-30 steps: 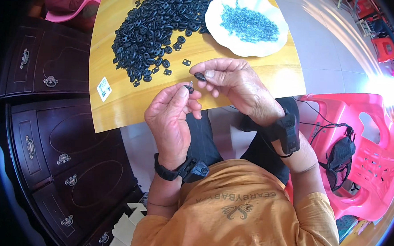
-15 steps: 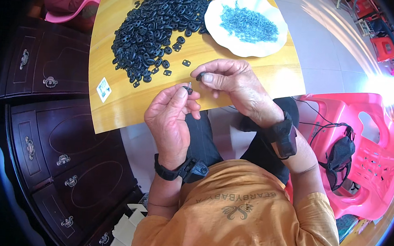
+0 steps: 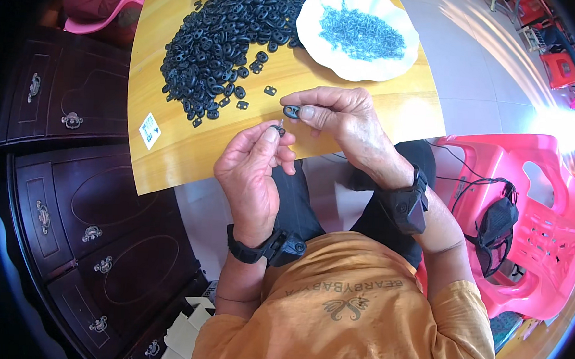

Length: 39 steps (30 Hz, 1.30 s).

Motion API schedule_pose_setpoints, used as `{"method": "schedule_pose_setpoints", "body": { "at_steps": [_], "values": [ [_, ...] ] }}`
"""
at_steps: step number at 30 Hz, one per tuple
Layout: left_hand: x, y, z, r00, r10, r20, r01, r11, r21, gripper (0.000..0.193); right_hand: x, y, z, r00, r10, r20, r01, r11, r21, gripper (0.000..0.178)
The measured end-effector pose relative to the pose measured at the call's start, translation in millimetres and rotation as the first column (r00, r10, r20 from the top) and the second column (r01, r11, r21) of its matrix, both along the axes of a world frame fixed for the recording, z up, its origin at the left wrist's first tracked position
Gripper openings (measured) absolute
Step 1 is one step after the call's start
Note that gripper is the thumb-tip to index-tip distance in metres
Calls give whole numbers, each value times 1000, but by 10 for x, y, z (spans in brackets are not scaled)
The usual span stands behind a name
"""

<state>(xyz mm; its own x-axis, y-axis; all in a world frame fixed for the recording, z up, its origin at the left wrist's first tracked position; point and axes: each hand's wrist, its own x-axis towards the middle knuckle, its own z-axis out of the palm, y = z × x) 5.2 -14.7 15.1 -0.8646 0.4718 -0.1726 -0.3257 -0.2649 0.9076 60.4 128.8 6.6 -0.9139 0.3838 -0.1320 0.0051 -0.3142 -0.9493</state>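
Note:
Between the thumb and fingers of my left hand (image 3: 252, 161) is a small black cord lock part (image 3: 281, 131), mostly hidden, with a thin metal spring (image 3: 281, 122) standing up from it. My right hand (image 3: 342, 120) pinches an oval black cord lock shell (image 3: 291, 111) with holes in it, just above and to the right of the spring, apart from it. A large pile of black cord lock parts (image 3: 223, 46) covers the far left of the table. Small metal springs (image 3: 363, 35) lie heaped in a white scalloped plate (image 3: 316, 61) at the far right.
Several loose black parts lie before the pile on the wooden table (image 3: 177, 167). A white label (image 3: 149, 131) is stuck near its left edge. Dark wooden cabinets (image 3: 123, 203) stand at left. At right, a pink plastic chair (image 3: 543, 258) carries a black pouch (image 3: 498, 220) and cables.
My right hand has turned the oval shell so that its holed face shows. My left hand has shifted slightly right, with the part and spring still in it.

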Motion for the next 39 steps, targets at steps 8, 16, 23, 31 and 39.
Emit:
{"method": "schedule_pose_setpoints", "body": {
  "at_steps": [8,16,23,31,39],
  "values": [
    [8,11,-10,1000,-12,-3,11,999,-38,16,-17,2,-65,999,31,15,-31,1000,-1,20],
    [9,23,-9,1000,8,18,-7,999,-42,14,-34,4,-58,1000,0,-17,-1,998,-68,19],
    [12,38,-19,1000,22,17,-21,998,-61,13,-28,-8,-56,1000,-7,-17,6,999,-52,19],
    [33,57,-24,999,36,27,-34,997,-69,12,-13,-5,-91,1000,-6,-8,6,999,-35,19],
    [50,80,-58,997,72,37,-69,996,-58,13,-13,-67,-64,999,-24,-31,28,993,114,17]
  ]
}}
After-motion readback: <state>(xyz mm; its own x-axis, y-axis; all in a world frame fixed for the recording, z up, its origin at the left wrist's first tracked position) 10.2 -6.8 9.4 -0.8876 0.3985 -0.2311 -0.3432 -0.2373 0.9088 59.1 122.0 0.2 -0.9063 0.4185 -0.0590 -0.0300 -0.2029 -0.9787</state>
